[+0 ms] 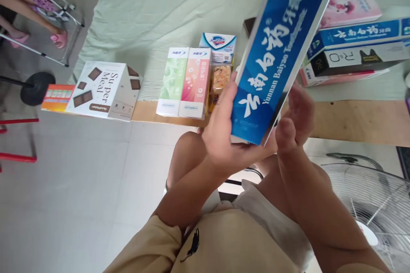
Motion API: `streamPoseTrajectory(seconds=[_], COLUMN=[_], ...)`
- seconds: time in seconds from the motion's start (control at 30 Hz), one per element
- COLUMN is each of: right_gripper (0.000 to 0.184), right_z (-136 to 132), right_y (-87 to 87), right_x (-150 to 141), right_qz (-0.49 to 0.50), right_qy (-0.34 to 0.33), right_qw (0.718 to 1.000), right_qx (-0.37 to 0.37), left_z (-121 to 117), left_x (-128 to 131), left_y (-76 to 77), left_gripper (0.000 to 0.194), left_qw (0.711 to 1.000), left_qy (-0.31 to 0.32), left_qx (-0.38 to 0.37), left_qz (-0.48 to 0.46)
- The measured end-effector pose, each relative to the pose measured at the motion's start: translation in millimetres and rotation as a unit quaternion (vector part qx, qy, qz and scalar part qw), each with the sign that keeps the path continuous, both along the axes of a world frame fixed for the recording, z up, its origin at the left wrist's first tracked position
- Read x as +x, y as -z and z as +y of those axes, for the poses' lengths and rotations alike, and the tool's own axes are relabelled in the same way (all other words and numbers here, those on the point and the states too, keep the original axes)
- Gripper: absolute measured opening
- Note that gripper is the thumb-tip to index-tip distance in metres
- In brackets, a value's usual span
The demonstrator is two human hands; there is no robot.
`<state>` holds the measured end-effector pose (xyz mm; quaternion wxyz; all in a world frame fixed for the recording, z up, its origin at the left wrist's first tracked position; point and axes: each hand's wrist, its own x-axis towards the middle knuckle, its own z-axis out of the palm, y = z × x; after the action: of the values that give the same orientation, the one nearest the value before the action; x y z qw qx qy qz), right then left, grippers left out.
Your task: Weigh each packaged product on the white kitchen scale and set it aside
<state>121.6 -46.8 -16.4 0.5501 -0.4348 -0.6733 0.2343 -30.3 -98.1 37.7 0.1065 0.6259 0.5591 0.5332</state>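
A blue toothpaste box [275, 47] lettered "Yunnan Baiyao Toothpaste" is held up close to the camera, tilted with its far end out of frame at the top. My left hand [221, 132] is closed around its lower end, fingers along the left side and thumb across the bottom. Beside the box's lower right edge is my right hand [297, 115], slightly blurred, its thumb apart from the fingers and some fingertips hidden. Past the left hand, on the table, stand a pink box [196, 81], a green box [173, 81], a soap box [218, 47] and a wrapped snack [221, 77].
A white "Su-per Meal" box [99, 87] and an orange box [56, 96] lie at the table's left edge. At right are another blue toothpaste box [361, 34], a black box [358, 57] and a pink box [350, 7]. A fan [368, 204] stands lower right. Another person's legs [35, 8] show upper left.
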Motion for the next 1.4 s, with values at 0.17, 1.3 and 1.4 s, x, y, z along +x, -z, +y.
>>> streamPoseTrajectory(seconds=[0.17, 1.3, 1.4], right_gripper=[0.044, 0.019, 0.022], right_z=[-5.1, -7.7, -9.0], right_y=[3.1, 12.4, 11.3], right_x=[-32.4, -124.6, -125.1], right_qz=[0.033, -0.127, -0.134], right_qy=[-0.05, -0.132, -0.138], right_qw=[0.993, 0.971, 0.968], right_qx=[0.099, 0.154, 0.16], left_z=[-21.3, -16.6, -14.8], left_x=[-84.3, -231.2, -224.9], left_y=[-6.3, 52.6, 55.4], left_gripper=[0.091, 0.085, 0.083], left_qw=[0.988, 0.943, 0.944], left_qy=[-0.147, 0.042, 0.043], left_qx=[0.042, -0.331, -0.325], left_qz=[0.03, -0.004, -0.015])
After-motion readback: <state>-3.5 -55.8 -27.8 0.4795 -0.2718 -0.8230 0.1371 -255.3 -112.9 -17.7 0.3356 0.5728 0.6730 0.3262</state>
